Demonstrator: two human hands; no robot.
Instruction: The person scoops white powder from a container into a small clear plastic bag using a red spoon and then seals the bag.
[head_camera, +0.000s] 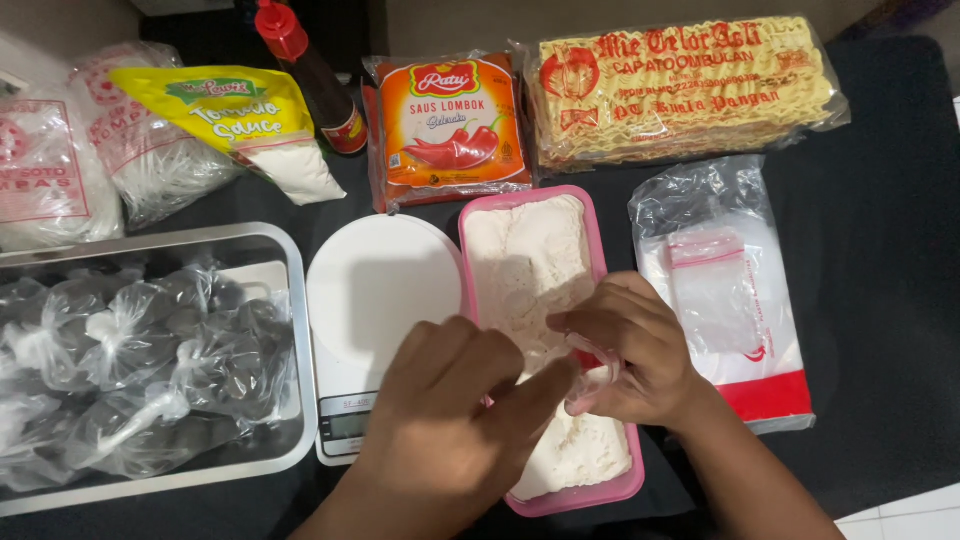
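Observation:
My left hand and my right hand meet above a pink rectangular tub filled with white powder. Between the fingers of both hands is a small clear plastic zip bag with a red strip; both hands pinch it at its mouth. The bag hangs just over the powder. A white digital kitchen scale stands directly left of the tub, partly under my left hand.
A metal tray of tied clear bags with dark contents sits left. A stack of small zip bags lies right. At the back are a noodle pack, orange sauce sachets, a red-capped bottle, a yellow pouch.

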